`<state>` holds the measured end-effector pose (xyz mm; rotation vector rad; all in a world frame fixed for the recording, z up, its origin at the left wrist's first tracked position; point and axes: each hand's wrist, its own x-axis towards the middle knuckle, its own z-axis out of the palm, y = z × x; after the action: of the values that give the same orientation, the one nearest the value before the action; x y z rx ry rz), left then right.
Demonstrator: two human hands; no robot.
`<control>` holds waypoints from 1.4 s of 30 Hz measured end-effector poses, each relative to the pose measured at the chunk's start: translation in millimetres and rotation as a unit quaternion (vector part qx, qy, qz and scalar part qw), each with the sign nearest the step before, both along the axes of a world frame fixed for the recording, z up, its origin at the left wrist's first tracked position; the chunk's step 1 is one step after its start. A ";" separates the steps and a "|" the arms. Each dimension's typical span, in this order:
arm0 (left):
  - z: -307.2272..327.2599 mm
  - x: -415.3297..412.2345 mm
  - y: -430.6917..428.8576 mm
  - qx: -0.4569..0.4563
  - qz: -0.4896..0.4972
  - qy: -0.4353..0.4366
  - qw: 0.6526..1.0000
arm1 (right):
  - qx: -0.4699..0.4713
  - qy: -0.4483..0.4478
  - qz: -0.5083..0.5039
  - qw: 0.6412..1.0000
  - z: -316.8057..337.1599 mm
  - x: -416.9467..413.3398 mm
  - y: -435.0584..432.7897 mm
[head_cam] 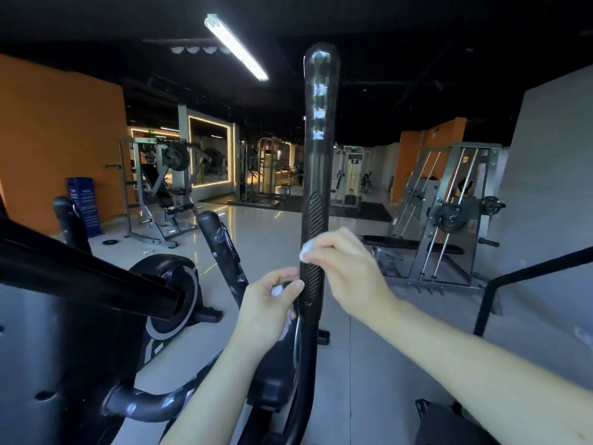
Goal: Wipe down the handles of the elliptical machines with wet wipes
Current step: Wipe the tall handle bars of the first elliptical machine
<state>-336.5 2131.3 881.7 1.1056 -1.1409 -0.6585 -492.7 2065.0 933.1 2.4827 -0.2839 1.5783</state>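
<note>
A tall black handle (319,175) stands upright in the centre of the frame. The right hand (343,264) pinches a white wipe (305,252) against its ribbed grip; just below, the left hand (269,303) holds another crumpled wipe (277,290) beside it

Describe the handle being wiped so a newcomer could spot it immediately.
Start at the ceiling's bright tube light; just right of it stands the tall black handle, upright at frame centre. Unlike the shorter handles to its left, both hands meet at its ribbed grip, holding white wipes.
</note>
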 end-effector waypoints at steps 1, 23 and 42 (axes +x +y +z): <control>-1.4 0.4 -0.1 0.001 -0.004 0.001 1.000 | 0.013 0.013 0.002 1.000 -21.6 -1.5 1.5; -38.5 -8.2 -1.2 0.001 0.026 0.037 0.999 | 0.231 0.037 -0.011 0.972 -118.3 -16.7 12.6; -60.3 -10.7 -1.3 0.020 0.038 0.049 0.998 | 0.236 -0.079 -0.014 0.968 -106.8 -20.7 3.2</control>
<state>-347.2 2130.0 821.4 1.1318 -1.0014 -0.6717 -513.4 2068.3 826.3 2.6632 -0.8004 1.8822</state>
